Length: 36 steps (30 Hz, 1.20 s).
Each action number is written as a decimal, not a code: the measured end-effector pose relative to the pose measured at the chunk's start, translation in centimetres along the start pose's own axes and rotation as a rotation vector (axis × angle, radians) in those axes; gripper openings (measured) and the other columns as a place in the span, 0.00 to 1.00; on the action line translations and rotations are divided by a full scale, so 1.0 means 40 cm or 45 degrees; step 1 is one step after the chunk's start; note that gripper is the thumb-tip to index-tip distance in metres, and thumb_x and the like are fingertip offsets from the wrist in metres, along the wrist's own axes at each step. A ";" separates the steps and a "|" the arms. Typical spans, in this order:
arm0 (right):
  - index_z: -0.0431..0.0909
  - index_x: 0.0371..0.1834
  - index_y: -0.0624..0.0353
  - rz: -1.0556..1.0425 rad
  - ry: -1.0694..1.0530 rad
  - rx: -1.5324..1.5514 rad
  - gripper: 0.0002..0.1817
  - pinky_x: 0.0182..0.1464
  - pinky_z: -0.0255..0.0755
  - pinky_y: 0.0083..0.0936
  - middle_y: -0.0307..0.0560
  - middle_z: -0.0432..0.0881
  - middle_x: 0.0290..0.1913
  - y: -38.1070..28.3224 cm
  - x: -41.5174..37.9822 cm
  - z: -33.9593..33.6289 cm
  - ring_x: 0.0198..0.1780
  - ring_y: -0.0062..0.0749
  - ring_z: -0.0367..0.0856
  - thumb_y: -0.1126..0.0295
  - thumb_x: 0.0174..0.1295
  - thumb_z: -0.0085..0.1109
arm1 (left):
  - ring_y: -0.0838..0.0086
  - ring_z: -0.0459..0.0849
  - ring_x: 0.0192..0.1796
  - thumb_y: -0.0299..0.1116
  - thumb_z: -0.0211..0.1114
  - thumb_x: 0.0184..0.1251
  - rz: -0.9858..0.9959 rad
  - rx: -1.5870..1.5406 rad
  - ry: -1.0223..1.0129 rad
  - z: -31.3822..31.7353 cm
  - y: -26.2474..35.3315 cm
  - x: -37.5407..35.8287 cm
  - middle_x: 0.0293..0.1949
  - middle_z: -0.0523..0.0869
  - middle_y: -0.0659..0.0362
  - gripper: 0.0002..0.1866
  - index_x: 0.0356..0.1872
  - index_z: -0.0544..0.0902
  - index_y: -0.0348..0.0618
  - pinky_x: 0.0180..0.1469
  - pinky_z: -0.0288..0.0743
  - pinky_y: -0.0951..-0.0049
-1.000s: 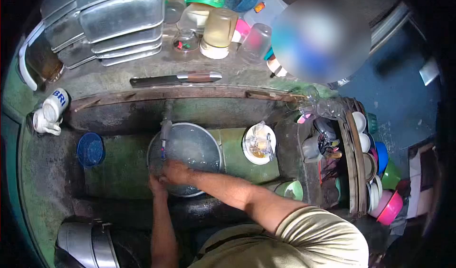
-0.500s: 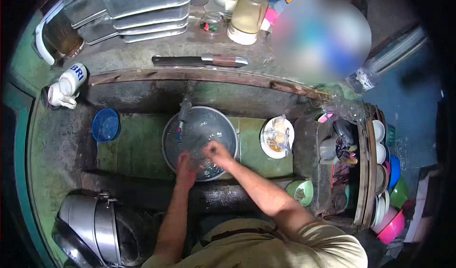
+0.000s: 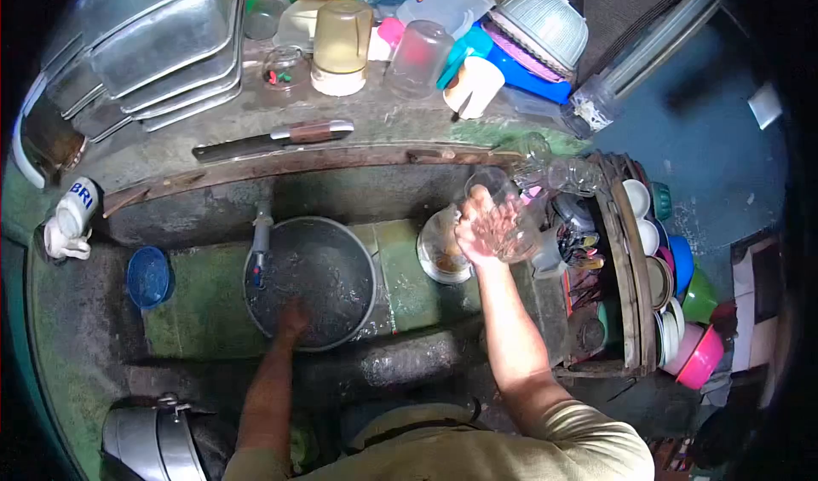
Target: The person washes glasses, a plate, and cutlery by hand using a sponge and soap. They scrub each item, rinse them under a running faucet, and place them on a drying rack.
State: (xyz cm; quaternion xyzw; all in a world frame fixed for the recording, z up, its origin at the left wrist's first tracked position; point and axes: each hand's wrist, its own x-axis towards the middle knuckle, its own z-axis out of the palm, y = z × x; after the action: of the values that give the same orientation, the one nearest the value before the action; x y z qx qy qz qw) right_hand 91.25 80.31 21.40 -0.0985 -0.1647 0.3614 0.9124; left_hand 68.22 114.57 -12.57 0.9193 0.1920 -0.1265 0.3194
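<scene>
My right hand (image 3: 487,230) is raised over the right side of the sink, its fingers around a clear drinking glass (image 3: 521,236) that is blurred by motion. Below and behind it, a white plate (image 3: 439,268) with food scraps and crumpled plastic is partly covered by the hand. My left hand (image 3: 294,321) reaches over the near edge of a grey basin (image 3: 372,289) of water, its fingers smeared and partly hidden. Above the basin's left side hangs a tap (image 3: 261,247).
A blue bowl (image 3: 149,276) sits at the sink's left end. Along the back ledge are a large knife (image 3: 273,140), stacked metal trays (image 3: 162,46) and plastic containers (image 3: 341,46). A wooden rack (image 3: 626,268) with bowls and plates stands to the right.
My right hand has moved from the basin up and right, carrying the clear glass. My left hand stays at the basin, and the view has shifted right.
</scene>
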 end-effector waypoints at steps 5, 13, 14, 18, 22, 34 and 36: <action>0.73 0.52 0.53 -0.191 -0.085 -0.112 0.23 0.30 0.61 0.23 0.55 0.77 0.41 -0.073 0.089 -0.010 0.30 0.30 0.68 0.51 0.60 0.58 | 0.50 0.70 0.64 0.49 0.58 0.63 0.138 0.220 0.045 0.140 -0.110 0.153 0.61 0.74 0.45 0.32 0.66 0.68 0.45 0.67 0.62 0.54; 0.75 0.51 0.58 -0.398 0.082 -0.297 0.21 0.30 0.60 0.22 0.52 0.80 0.41 -0.048 0.098 0.034 0.32 0.30 0.73 0.55 0.61 0.58 | 0.56 0.71 0.64 0.50 0.58 0.65 0.179 0.067 -0.308 0.467 -0.185 0.246 0.61 0.74 0.48 0.30 0.65 0.70 0.47 0.67 0.63 0.57; 0.75 0.51 0.58 -0.413 0.089 -0.287 0.21 0.30 0.60 0.22 0.52 0.80 0.41 -0.039 0.093 0.040 0.32 0.30 0.73 0.55 0.61 0.58 | 0.56 0.73 0.63 0.50 0.58 0.66 0.198 0.141 -0.414 0.458 -0.183 0.174 0.59 0.76 0.48 0.29 0.63 0.71 0.46 0.66 0.64 0.58; 0.77 0.51 0.57 -0.600 0.149 -0.300 0.28 0.29 0.59 0.21 0.50 0.81 0.40 -0.008 0.091 0.059 0.36 0.30 0.73 0.49 0.54 0.63 | 0.58 0.79 0.58 0.49 0.58 0.66 0.235 0.450 -0.785 0.258 -0.080 0.103 0.53 0.82 0.47 0.24 0.58 0.78 0.45 0.62 0.69 0.59; 0.76 0.52 0.57 -0.586 0.032 -0.181 0.27 0.31 0.60 0.24 0.52 0.80 0.42 0.003 0.089 0.070 0.39 0.32 0.73 0.48 0.58 0.60 | 0.58 0.84 0.51 0.48 0.62 0.64 0.299 -0.044 -0.400 -0.013 0.122 -0.034 0.45 0.86 0.49 0.19 0.47 0.84 0.45 0.55 0.74 0.60; 0.79 0.49 0.52 -0.573 0.235 -0.084 0.29 0.29 0.70 0.30 0.61 0.81 0.40 -0.032 0.038 0.039 0.32 0.43 0.78 0.38 0.63 0.47 | 0.55 0.82 0.47 0.39 0.66 0.59 0.608 -0.064 0.210 -0.237 0.305 -0.224 0.41 0.85 0.50 0.11 0.38 0.86 0.44 0.53 0.74 0.59; 0.78 0.51 0.55 -0.426 0.139 -0.053 0.32 0.26 0.67 0.26 0.62 0.81 0.40 -0.042 0.069 0.054 0.26 0.41 0.76 0.37 0.60 0.50 | 0.51 0.81 0.50 0.40 0.65 0.62 0.517 -0.153 0.111 -0.260 0.310 -0.241 0.43 0.84 0.46 0.15 0.45 0.84 0.41 0.54 0.74 0.60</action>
State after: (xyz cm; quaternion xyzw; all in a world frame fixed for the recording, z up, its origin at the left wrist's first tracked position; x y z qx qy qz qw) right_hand 93.40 81.12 24.53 -0.1081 -0.1364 0.1949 0.9652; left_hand 66.11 109.60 5.48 0.9230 0.0239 -0.0081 0.3839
